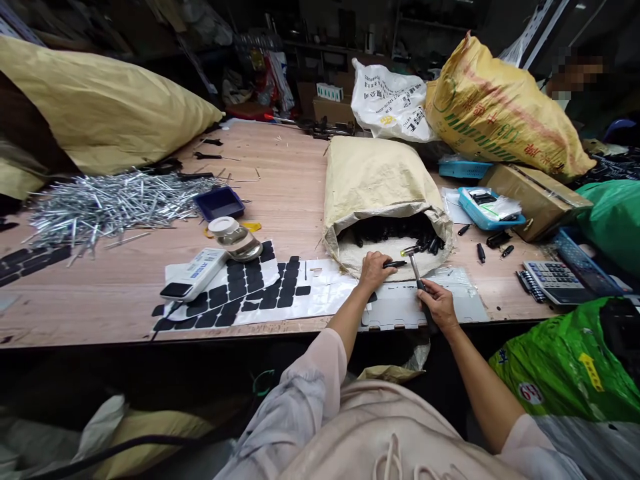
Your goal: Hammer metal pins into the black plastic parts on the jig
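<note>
My left hand [374,271] is closed at the mouth of a beige woven sack [377,170], its fingers pinching a small black handle-like piece [395,264] that points right. A small hammer [415,268] is gripped by the black handle in my right hand [440,307]. The hammer's head, with a yellow face, is raised just right of the black piece, apart from it as far as I can see. Inside the sack lie many similar black pieces [427,235]. Beneath my hands is a grey-white sheet [457,300] on the bench.
Metal rods [120,207] are heaped at left, beside a dark blue tray [220,203]. A glass jar [243,243], a white device [195,272] and black sticker sheets [285,287] lie nearer. At right are a blue basket [490,208], a cardboard box [537,200] and a calculator [557,280].
</note>
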Tool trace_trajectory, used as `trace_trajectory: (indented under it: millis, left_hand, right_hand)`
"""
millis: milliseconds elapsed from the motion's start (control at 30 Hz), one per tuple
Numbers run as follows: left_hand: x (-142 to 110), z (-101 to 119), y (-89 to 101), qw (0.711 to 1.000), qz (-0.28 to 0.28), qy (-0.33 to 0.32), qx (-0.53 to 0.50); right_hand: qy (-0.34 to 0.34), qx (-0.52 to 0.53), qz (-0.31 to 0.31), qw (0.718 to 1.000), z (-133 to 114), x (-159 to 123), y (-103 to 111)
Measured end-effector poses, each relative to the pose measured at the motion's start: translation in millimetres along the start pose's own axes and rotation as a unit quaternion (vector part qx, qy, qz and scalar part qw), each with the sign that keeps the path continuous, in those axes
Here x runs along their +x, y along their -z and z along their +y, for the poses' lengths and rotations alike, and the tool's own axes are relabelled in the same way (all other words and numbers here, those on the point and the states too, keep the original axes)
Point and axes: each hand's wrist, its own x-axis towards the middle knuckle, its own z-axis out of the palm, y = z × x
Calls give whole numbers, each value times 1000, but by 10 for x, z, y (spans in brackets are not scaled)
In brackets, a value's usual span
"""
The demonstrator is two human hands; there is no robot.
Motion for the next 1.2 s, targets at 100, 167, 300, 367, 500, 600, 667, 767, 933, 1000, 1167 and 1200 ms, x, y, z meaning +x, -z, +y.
trace_trajectory:
  millis: [100, 167, 300, 367, 500, 600, 667, 767, 933, 1000, 1167, 1200]
  left_hand:
    - [-2, 63, 44, 1000, -3, -5, 13]
    - [-95, 140, 96, 999, 28, -21, 14]
    - [-702, 264, 207, 989, 43, -144, -9]
    - [-1171, 263, 221, 976, -14, -216, -33]
    - [-1970, 158, 109, 963, -117, -242, 8]
    - [-2179, 70, -28, 973, -164, -144, 79]
    - [-2167, 38, -84, 970, -197, -45, 134]
    - [-2099, 61, -58, 937, -267, 83, 207]
    - [-1877, 364, 262, 928, -364, 15, 78]
    - [-1565, 505, 434, 940, -341, -11, -28]
    - [-298, 457, 739, 986, 32, 163, 21]
    - [-62, 381, 763, 977, 77, 191, 52]
  right_hand:
    - [-10, 55, 34, 998, -34, 45, 21]
    - [-18, 75, 40, 996, -59, 55, 22]
    - [-30, 87, 32, 995, -65, 51, 14]
    - [-29, 85, 31, 995, -54, 52, 14]
    - [-22, 75, 26, 997, -42, 54, 16]
    - [-17, 64, 23, 998, -48, 44, 11]
    - [-14, 59, 23, 998, -56, 36, 5]
    - [-16, 59, 22, 998, -64, 27, -1]
    - [-17, 53, 18, 998, -52, 29, -4]
    - [-16, 48, 17, 999, -45, 32, -6]
    - [-15, 52, 18, 998, -51, 41, -15]
    - [-14, 54, 19, 998, -55, 44, -17]
